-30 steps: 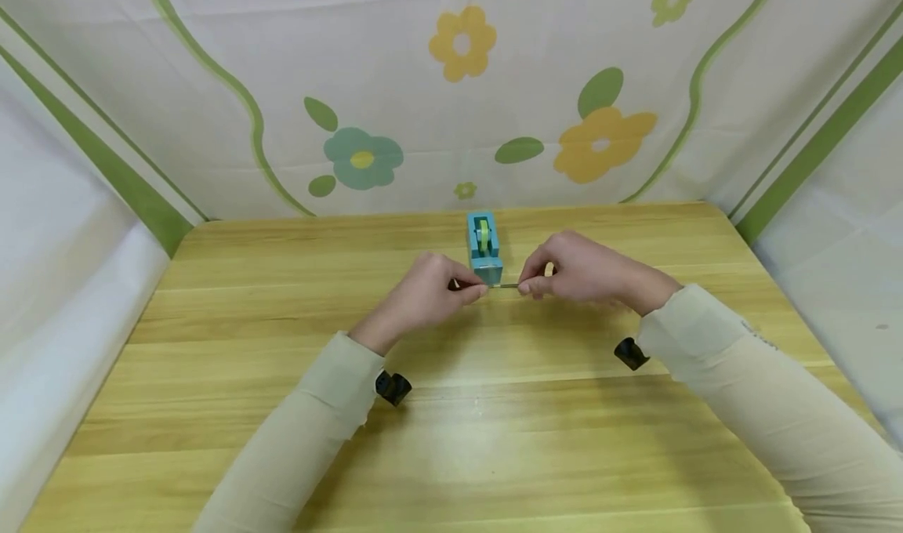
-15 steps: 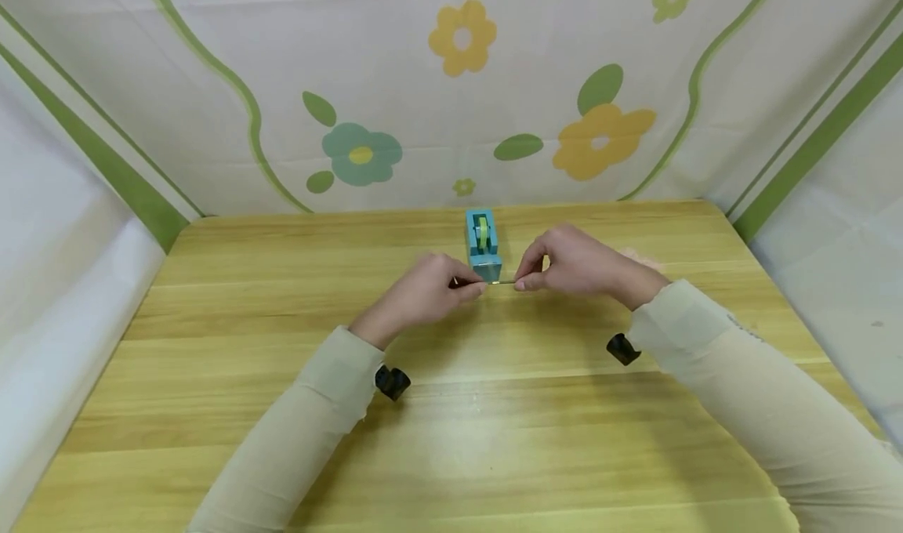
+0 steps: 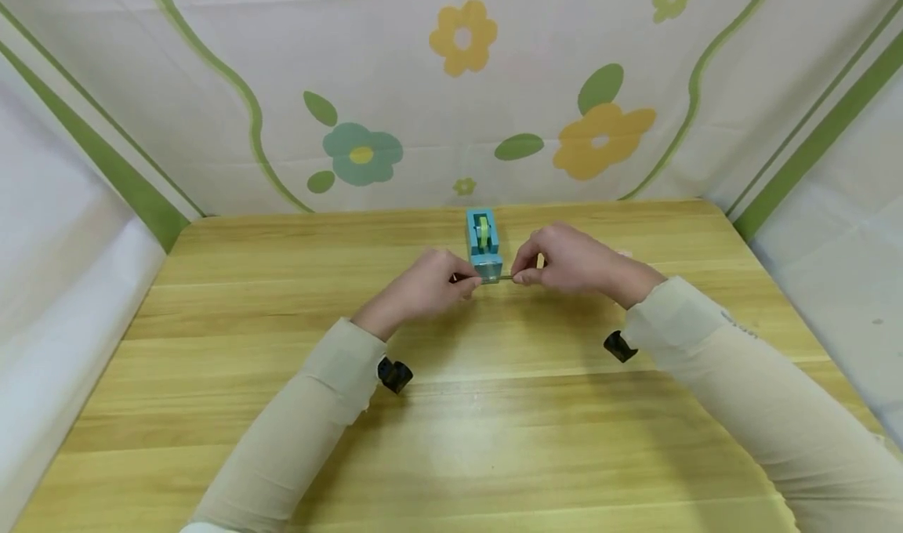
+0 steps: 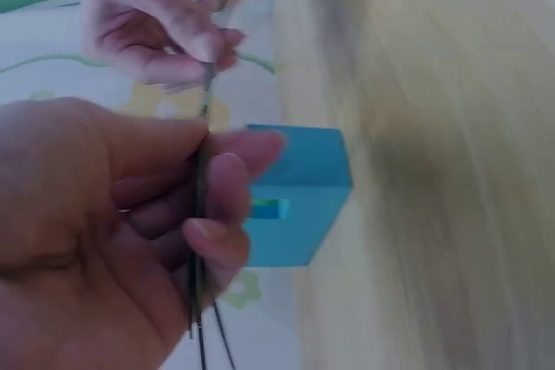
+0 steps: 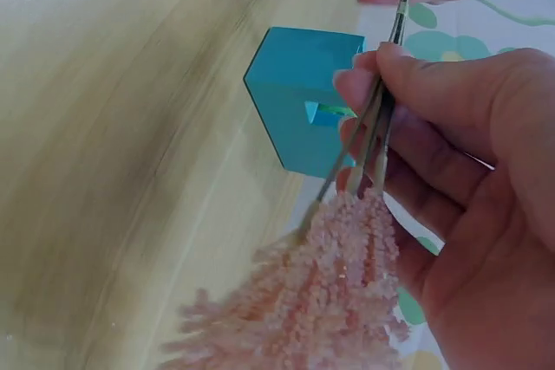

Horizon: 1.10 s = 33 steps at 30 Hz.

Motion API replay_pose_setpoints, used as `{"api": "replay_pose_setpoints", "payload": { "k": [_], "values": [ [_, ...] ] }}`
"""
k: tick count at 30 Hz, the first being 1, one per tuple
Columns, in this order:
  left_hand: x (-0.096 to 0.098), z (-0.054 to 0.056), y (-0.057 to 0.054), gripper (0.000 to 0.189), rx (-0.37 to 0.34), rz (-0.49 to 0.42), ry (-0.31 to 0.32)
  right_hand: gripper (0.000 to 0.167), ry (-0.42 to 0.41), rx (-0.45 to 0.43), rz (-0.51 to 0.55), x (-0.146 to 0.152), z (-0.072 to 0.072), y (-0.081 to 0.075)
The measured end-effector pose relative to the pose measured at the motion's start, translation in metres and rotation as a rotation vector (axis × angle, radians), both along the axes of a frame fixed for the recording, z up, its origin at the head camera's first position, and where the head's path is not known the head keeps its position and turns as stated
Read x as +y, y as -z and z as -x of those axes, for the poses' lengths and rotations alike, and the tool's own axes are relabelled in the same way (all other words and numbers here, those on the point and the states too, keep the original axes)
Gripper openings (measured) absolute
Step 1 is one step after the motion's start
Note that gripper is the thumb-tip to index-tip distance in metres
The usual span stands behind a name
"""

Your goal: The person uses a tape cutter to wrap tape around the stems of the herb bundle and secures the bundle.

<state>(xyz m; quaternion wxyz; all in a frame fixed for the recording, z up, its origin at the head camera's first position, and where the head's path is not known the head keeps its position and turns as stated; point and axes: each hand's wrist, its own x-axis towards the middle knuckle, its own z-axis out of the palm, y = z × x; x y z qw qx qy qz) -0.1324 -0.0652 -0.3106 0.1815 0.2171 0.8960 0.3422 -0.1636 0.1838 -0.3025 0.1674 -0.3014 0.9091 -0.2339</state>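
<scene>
Stretched between both hands is a bunch of pink flowers (image 5: 338, 257), its thin dark stems (image 4: 201, 188) running together. My left hand (image 3: 430, 282) pinches the lower part of the stems; several loose ends poke out below it in the left wrist view. Just under the fluffy heads, my right hand (image 3: 567, 259) grips the stems between thumb and fingers. A blue tape dispenser (image 3: 487, 260) with a yellow-green tape roll (image 3: 483, 232) stands right behind the stems. Most of the flower heads are hidden behind the right hand in the head view.
A wooden table (image 3: 466, 439) lies under the hands. Behind it hangs a white curtain (image 3: 395, 63) printed with flowers and leaves. Small black cameras (image 3: 395, 375) sit at the wrists.
Both hands have shifted slightly away from me, closer to the dispenser's front. The right hand has also moved a little to the left. Both still hold the stems.
</scene>
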Motion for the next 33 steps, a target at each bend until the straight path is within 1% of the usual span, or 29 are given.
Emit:
{"api": "replay_pose_setpoints", "payload": {
  "k": [2,4,5,7,9,10,15,17,21,23,25,29,31,33],
  "values": [
    [0.0001,0.0004,0.0006,0.025,-0.038,-0.013,-0.014,0.009,0.004,0.0,0.002,0.0005,0.0004,0.0009],
    [0.001,0.001,0.0012,0.024,-0.038,-0.039,-0.041,0.01,0.002,-0.023,0.017,0.0015,0.0014,0.0019],
    [0.0018,0.001,0.0012,0.023,-0.031,-0.052,-0.059,0.011,-0.004,-0.033,0.025,0.0022,0.002,0.0019],
    [0.0038,0.0012,0.0018,0.021,0.004,-0.061,-0.084,0.013,-0.009,-0.058,0.034,0.0034,0.0039,0.0024],
    [0.0056,0.002,0.0025,0.02,0.033,-0.059,-0.093,0.015,-0.012,-0.049,0.037,0.0034,0.0051,0.0026],
    [0.0062,0.0022,0.0031,0.02,0.037,-0.054,-0.092,0.015,-0.011,-0.031,0.03,0.0032,0.0056,0.0028],
    [0.006,0.0038,0.0066,0.024,0.008,-0.014,-0.04,0.008,0.017,0.091,-0.011,-0.0016,0.0043,0.0052],
    [0.0056,0.0039,0.0072,0.024,0.019,0.004,-0.038,0.007,0.024,0.108,-0.013,-0.0029,0.0034,0.0058],
    [0.0051,0.0037,0.0078,0.021,0.08,0.026,-0.073,0.006,0.019,0.081,0.014,-0.0032,0.0035,0.0065],
    [0.0049,0.004,0.0082,0.019,0.093,0.027,-0.08,0.008,0.016,0.065,0.03,-0.0033,0.0037,0.0072],
    [0.0045,0.0044,0.0088,0.019,0.079,0.015,-0.069,0.008,0.014,0.068,0.035,-0.0036,0.0036,0.0083],
    [0.0026,0.0056,0.0093,0.023,0.021,-0.014,-0.036,0.007,0.026,0.081,0.036,-0.0039,0.0031,0.0099],
    [0.0015,0.0063,0.0089,0.024,0.01,-0.034,-0.042,0.008,0.026,0.052,0.047,-0.0041,0.0036,0.01],
    [0.0013,0.0068,0.0093,0.023,0.021,-0.055,-0.061,0.01,0.023,0.011,0.053,-0.0038,0.0049,0.0101]
  ]
}}
